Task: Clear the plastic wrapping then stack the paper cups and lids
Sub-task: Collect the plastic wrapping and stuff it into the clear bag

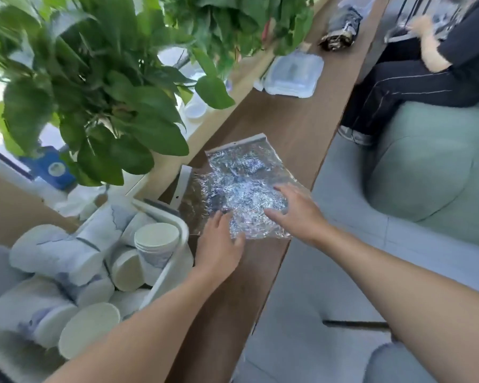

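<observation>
A long brown wooden table (302,125) runs away from us on a diagonal. Along its left side stands a leafy green plant (103,87), and on its right a pale green upholstered seat (426,172). A person in dark clothes (426,70) sits on that seat at upper right.

At lower left we see a white tub (177,244) heaped with paper cups (155,239). Most of them lie on their sides with their mouths towards us, and a few are nested upright against the tub's right wall.

The plastic wrapping (233,172) lies flat on the table just beyond the tub. It is a crinkled clear sheet that catches the light. Its long axis follows the table's length, with a white header strip at the far end and the near edge under our hands.

Farther along the table rest a clear lidded container (292,76) and, beyond it, a dark rolled bundle (340,29); we cannot tell what the bundle is.

Both bare forearms reach in from the bottom of the frame. Our left hand (219,244) rests palm down on the wrapping's near edge. Its fingers are straight and close together, and its thumb lies on the plastic. Our right hand (296,208) presses on the sheet's right half, palm down, with its fingers spread wide and flat. Neither hand grips anything.
</observation>
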`<state>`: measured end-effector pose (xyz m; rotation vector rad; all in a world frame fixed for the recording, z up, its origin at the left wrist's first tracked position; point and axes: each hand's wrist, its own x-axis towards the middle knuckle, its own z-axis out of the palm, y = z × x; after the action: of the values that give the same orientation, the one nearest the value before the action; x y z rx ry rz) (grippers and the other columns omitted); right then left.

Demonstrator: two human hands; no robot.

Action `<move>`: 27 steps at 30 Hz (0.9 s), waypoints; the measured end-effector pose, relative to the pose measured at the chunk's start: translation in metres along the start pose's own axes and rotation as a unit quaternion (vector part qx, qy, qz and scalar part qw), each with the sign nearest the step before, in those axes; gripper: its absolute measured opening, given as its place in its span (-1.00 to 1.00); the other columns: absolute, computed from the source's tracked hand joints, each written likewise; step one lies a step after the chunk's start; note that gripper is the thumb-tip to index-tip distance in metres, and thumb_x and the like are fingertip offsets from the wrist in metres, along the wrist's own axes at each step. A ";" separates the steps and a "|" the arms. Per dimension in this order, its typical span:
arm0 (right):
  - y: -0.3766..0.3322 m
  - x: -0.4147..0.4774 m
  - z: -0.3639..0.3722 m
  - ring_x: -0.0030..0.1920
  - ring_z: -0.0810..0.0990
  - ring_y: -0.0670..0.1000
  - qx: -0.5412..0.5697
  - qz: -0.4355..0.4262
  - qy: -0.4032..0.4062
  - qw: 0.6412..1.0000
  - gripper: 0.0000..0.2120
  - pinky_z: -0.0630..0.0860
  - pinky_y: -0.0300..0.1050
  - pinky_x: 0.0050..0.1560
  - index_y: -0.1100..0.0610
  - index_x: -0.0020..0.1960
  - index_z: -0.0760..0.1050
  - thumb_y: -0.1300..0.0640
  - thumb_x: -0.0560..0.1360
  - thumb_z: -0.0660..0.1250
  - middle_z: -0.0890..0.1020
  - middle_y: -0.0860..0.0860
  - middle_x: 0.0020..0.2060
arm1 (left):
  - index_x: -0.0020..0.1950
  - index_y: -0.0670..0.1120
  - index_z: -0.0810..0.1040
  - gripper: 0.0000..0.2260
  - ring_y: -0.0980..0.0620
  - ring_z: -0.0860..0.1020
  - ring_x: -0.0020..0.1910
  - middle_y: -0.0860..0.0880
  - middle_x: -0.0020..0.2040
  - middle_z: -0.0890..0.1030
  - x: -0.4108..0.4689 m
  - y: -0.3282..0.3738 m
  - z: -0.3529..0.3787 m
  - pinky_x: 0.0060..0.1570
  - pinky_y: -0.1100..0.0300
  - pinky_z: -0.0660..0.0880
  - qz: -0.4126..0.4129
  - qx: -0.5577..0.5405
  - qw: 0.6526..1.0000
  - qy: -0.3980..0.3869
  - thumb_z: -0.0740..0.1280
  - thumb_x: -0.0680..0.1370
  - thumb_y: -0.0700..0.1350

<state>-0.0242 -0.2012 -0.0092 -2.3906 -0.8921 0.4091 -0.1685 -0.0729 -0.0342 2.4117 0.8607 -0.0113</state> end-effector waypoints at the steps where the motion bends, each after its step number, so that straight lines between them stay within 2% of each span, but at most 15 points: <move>1: 0.007 0.012 0.010 0.52 0.16 0.02 -0.016 -0.004 -0.009 1.000 -0.34 0.09 0.09 0.51 -0.02 0.52 0.18 -0.18 0.51 0.30 0.26 -0.02 0.51 | 0.58 -0.07 0.15 -0.45 -0.08 0.10 0.58 -0.05 0.59 0.19 0.008 -0.005 0.006 0.52 -0.05 0.15 -0.009 0.009 1.000 -0.019 0.19 0.64 0.06; 4: 0.033 0.032 0.037 0.54 0.09 0.03 -0.039 0.014 -0.057 0.998 -0.25 0.08 0.16 0.50 -0.13 0.55 0.01 -0.25 0.49 0.28 0.17 -0.05 0.54 | 0.61 -0.11 -0.02 -0.38 -0.13 0.16 0.55 -0.08 0.57 0.24 0.024 -0.017 0.021 0.48 -0.10 0.20 -0.045 0.014 0.998 -0.047 0.16 0.64 0.05; 7: 0.053 0.033 0.049 0.50 0.16 0.05 -0.105 0.039 -0.073 0.991 -0.25 0.16 0.19 0.43 -0.19 0.54 -0.07 -0.31 0.49 0.22 0.23 -0.04 0.52 | 0.61 -0.07 -0.07 -0.39 -0.14 0.17 0.54 -0.12 0.53 0.27 0.030 -0.025 0.033 0.47 -0.13 0.19 -0.046 0.082 0.995 -0.026 0.12 0.65 0.06; 10: 0.057 0.027 0.051 0.31 0.28 0.07 -0.177 0.046 -0.024 0.983 -0.26 0.21 0.07 0.23 -0.23 0.52 -0.08 -0.40 0.46 0.14 0.41 -0.02 0.28 | 0.59 0.06 0.02 -0.45 -0.14 0.20 0.49 -0.13 0.44 0.30 0.032 -0.023 0.038 0.47 -0.18 0.12 -0.043 0.113 0.993 -0.011 0.08 0.64 0.13; 12: 0.057 0.026 0.051 0.21 0.29 0.06 -0.235 0.040 -0.012 0.971 -0.30 0.22 0.02 0.14 -0.25 0.49 0.05 -0.46 0.43 0.10 0.40 0.00 0.18 | 0.56 0.10 0.17 -0.50 -0.14 0.18 0.49 -0.14 0.42 0.28 0.034 -0.021 0.037 0.48 -0.21 0.06 -0.062 0.109 0.992 -0.023 0.05 0.63 0.19; 14: 0.061 0.027 0.050 0.22 0.26 0.05 -0.272 0.024 -0.014 0.962 -0.40 0.22 0.00 0.18 -0.22 0.35 0.31 -0.47 0.40 0.13 0.34 0.01 0.21 | 0.50 0.10 0.31 -0.52 -0.13 0.10 0.54 -0.15 0.49 0.21 0.035 -0.021 0.035 0.50 -0.22 0.00 -0.070 0.104 0.992 -0.030 0.06 0.62 0.23; 15: 0.066 0.029 0.050 0.31 0.21 0.07 -0.262 0.013 -0.017 0.965 -0.48 0.18 0.02 0.27 -0.19 0.23 0.40 -0.45 0.39 0.19 0.29 0.02 0.30 | 0.48 0.10 0.35 -0.52 -0.12 0.03 0.57 -0.13 0.55 0.14 0.037 -0.021 0.034 0.51 -0.22 -0.04 -0.066 0.093 0.993 -0.030 0.06 0.62 0.24; 17: 0.073 0.032 0.049 0.51 0.03 0.06 -0.206 -0.006 -0.031 0.978 -0.60 -0.02 0.10 0.49 -0.12 0.04 0.42 -0.37 0.38 0.30 0.12 0.02 0.51 | 0.47 0.08 0.38 -0.50 -0.07 -0.07 0.60 -0.03 0.62 0.02 0.040 -0.020 0.032 0.51 -0.23 -0.10 -0.059 0.066 0.995 -0.036 0.02 0.62 0.26; 18: 0.075 0.032 0.050 0.54 -0.01 0.03 -0.169 -0.004 -0.044 0.985 -0.60 -0.08 0.11 0.52 -0.10 0.04 0.40 -0.33 0.36 0.35 0.09 -0.02 0.54 | 0.46 0.08 0.39 -0.49 -0.07 -0.09 0.61 0.01 0.63 0.01 0.041 -0.019 0.032 0.52 -0.25 -0.12 -0.061 0.057 0.996 -0.044 -0.01 0.62 0.27; 20: 0.074 0.031 0.049 0.50 0.12 -0.01 -0.113 0.011 -0.047 0.992 -0.41 0.01 0.07 0.50 -0.08 0.26 0.34 -0.29 0.33 0.40 0.20 -0.08 0.51 | 0.42 0.05 0.40 -0.47 -0.11 -0.09 0.61 0.01 0.63 0.05 0.043 -0.018 0.032 0.50 -0.29 -0.11 -0.062 0.059 0.995 -0.051 -0.02 0.61 0.30; 22: 0.073 0.030 0.046 0.34 0.28 -0.02 -0.126 0.018 -0.024 0.992 -0.19 0.17 -0.01 0.33 -0.18 0.46 0.12 -0.30 0.33 0.40 0.36 -0.12 0.34 | 0.42 0.03 0.34 -0.46 -0.15 -0.08 0.60 0.00 0.62 0.08 0.043 -0.018 0.036 0.49 -0.32 -0.08 -0.053 0.090 0.993 -0.049 0.01 0.59 0.33; 23: 0.072 0.029 0.045 0.23 0.31 -0.02 -0.153 0.012 -0.021 0.988 -0.16 0.20 -0.04 0.23 -0.24 0.49 0.02 -0.30 0.35 0.39 0.38 -0.11 0.21 | 0.45 0.05 0.29 -0.44 -0.17 -0.07 0.60 -0.01 0.61 0.10 0.042 -0.018 0.037 0.48 -0.35 -0.07 -0.049 0.102 0.992 -0.047 0.01 0.58 0.34; 25: 0.072 0.028 0.042 0.07 0.29 -0.04 -0.185 0.001 -0.027 0.982 -0.20 0.18 -0.08 0.09 -0.28 0.51 -0.05 -0.28 0.42 0.33 0.31 -0.10 0.03 | 0.52 0.16 0.16 -0.46 -0.18 -0.06 0.59 -0.01 0.58 0.14 0.043 -0.016 0.039 0.45 -0.38 -0.08 -0.049 0.098 0.993 -0.051 -0.03 0.59 0.34; 27: 0.073 0.027 0.040 0.00 0.26 -0.06 -0.178 0.004 -0.031 0.984 -0.30 0.12 -0.10 0.02 -0.27 0.51 0.03 -0.23 0.47 0.29 0.27 -0.09 -0.05 | 0.52 0.24 0.16 -0.50 -0.17 -0.05 0.59 -0.03 0.53 0.18 0.046 -0.013 0.039 0.43 -0.42 -0.08 -0.050 0.092 0.993 -0.058 -0.08 0.60 0.32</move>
<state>0.0139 -0.2134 -0.0865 -2.7184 -1.0583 0.3538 -0.1331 -0.0585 -0.0819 2.5058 0.9612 -0.2777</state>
